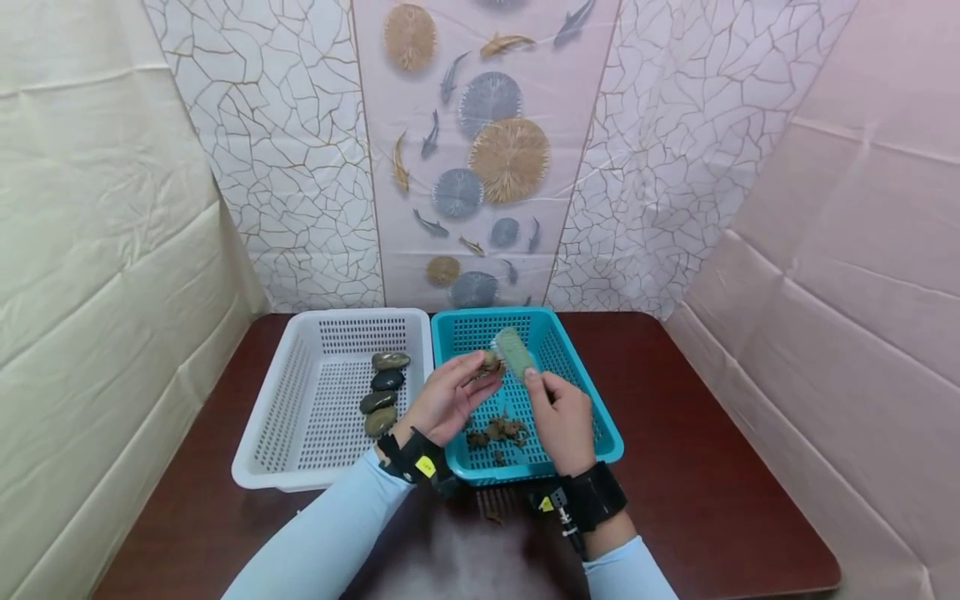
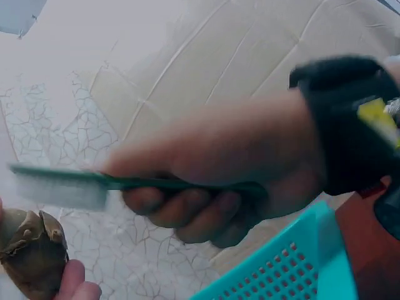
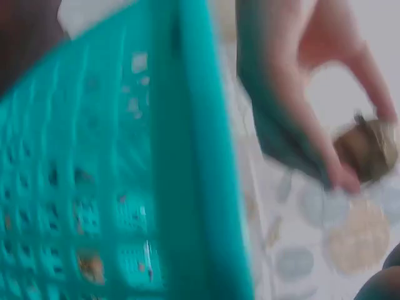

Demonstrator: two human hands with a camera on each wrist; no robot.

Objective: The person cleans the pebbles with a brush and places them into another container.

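Note:
My left hand [image 1: 456, 398] holds a stone [image 1: 491, 362] coated in cracked brown mud between thumb and fingers, over the teal basket [image 1: 611, 442]. In the left wrist view the mud crust on the stone [image 2: 39, 256] shows closely. Around the handle of a green brush [image 1: 514, 353] curl the fingers of my right hand [image 1: 564, 421]. The brush's white bristles [image 2: 59, 190] face the stone from just beside it. The right wrist view is blurred, with the left hand [image 3: 290, 94] pinching the stone [image 3: 370, 150] near the right edge.
Loose brown mud clumps [image 1: 506, 429] lie on the teal basket's floor. To its left stands a white basket [image 1: 258, 433] with several smooth stones [image 1: 378, 402] in a column along its right side. Both baskets stand on a dark red table [image 1: 697, 467], with brown crumbs [image 1: 493, 517] at the front.

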